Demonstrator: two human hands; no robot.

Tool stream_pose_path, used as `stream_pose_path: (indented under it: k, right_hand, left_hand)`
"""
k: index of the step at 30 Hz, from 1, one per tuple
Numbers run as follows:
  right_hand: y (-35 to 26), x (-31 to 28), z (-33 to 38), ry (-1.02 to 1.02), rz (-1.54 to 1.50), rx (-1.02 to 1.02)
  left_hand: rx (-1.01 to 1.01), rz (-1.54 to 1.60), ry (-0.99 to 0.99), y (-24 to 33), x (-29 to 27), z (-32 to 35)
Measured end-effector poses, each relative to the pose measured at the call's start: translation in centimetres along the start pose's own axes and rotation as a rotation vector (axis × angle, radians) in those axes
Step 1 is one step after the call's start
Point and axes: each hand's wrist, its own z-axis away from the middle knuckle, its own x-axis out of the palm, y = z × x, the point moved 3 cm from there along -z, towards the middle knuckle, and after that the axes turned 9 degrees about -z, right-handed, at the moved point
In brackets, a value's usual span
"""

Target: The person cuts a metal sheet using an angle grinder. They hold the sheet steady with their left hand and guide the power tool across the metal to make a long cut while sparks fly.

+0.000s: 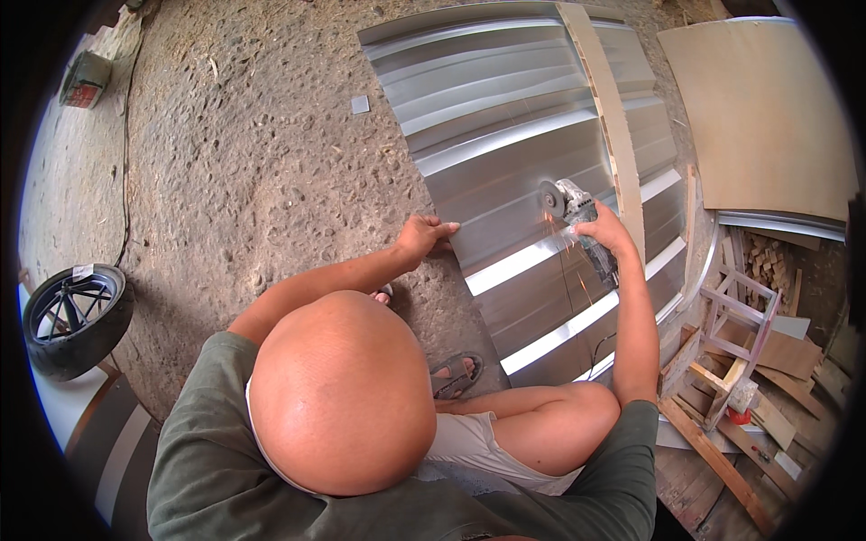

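A ribbed silver metal sheet [505,203] lies on the ground in front of me. My right hand [610,232] grips an angle grinder [591,236] over the middle of the sheet. The grinder's round disc [550,198] meets the metal, and orange sparks fly off below it toward me. At the sheet's left edge, my left hand [422,241] is closed, its fingertips pinching the rim. Some of its fingers are hidden. A long pale board [606,99] lies across the sheet to the right of the grinder.
A dark cord [600,353] trails from the grinder over the sheet. My sandalled foot [458,373] is close to the sheet's near left edge. Right stand a large tan panel [758,113], a wooden frame [741,316] and scrap planks [722,460]. Left are a wheel [77,316] and bucket [86,79].
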Motion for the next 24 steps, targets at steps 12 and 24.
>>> stream_pose_path:
  k: [12,24]
  right_hand:
    - [-0.3,-0.1,-0.6,0.011,-0.012,-0.019]
    - [-0.7,-0.2,-1.3,0.017,0.003,-0.039]
  left_hand:
    - [-0.025,0.036,0.004,0.6,0.4,0.4]
    - [-0.017,0.053,-0.007,0.3,0.5,0.0]
